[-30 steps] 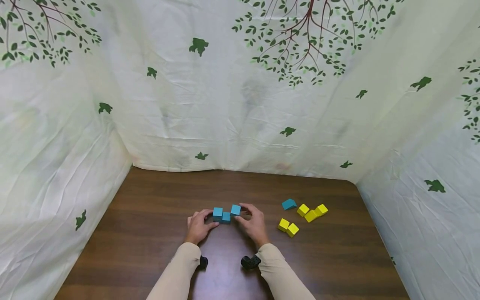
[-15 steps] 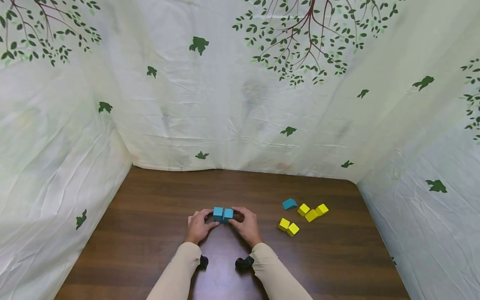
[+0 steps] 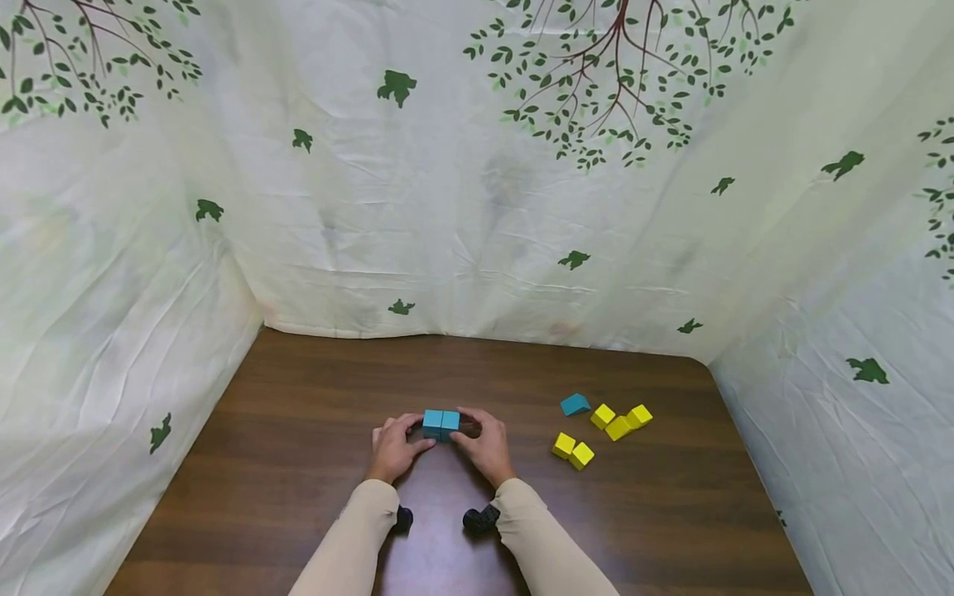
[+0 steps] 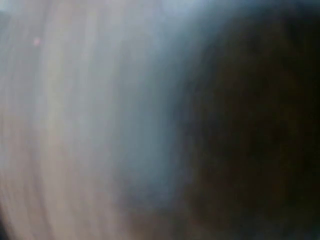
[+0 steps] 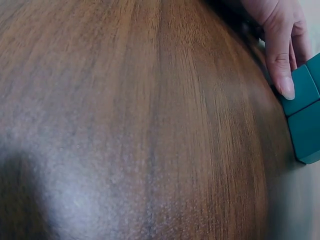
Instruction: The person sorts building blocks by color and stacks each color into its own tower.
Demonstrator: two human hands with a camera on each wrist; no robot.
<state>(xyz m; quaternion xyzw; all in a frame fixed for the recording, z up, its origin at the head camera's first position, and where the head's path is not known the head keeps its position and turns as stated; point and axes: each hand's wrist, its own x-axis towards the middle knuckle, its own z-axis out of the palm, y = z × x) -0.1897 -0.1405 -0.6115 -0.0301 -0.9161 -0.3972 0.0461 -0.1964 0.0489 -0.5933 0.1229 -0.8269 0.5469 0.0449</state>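
Two blue cubes sit side by side in the head view, the left cube [image 3: 432, 422] and the right cube [image 3: 450, 422], flush against each other. Front faces of blue blocks show below their tops. From the left, my left hand [image 3: 393, 451] holds the left cube between thumb and fingers. On the other side, my right hand [image 3: 488, 447] pinches the right cube the same way. The right wrist view shows a hand [image 5: 280, 45] with its thumb on a blue block [image 5: 300, 90], and another block [image 5: 306, 132] against it. The left wrist view is only blur.
Right of my hands lie a blue wedge-like block [image 3: 575, 405] and several yellow cubes [image 3: 582, 455] in loose groups on the brown wooden table [image 3: 335, 381]. A white cloth [image 3: 477, 207] printed with leaves and birds hangs around the table's back and sides.
My right hand has moved left with its blue cube, down from above a lower blue cube, until it stands beside the left cube. The left hand has stayed in place.
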